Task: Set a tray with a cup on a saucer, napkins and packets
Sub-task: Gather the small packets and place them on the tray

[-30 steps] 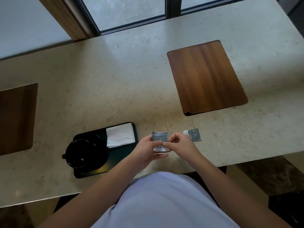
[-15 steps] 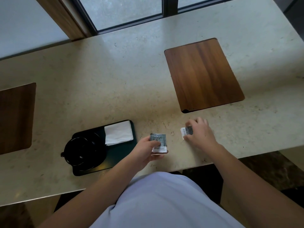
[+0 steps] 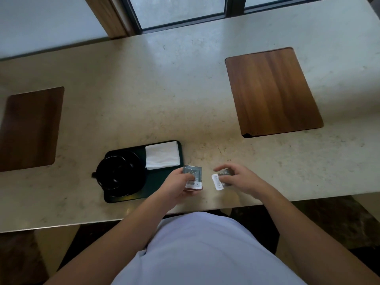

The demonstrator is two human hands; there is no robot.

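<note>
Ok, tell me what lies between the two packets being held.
Only bare countertop: the head view shows a gap between the left hand's packet and the right hand's packet.

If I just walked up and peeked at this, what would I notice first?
First, the two hands at the near edge of the table: the left hand holds a small grey packet and the right hand holds a second packet. Just left of them sits a dark tray carrying a black cup and a white napkin. A big wooden board lies farther back on the right.
</note>
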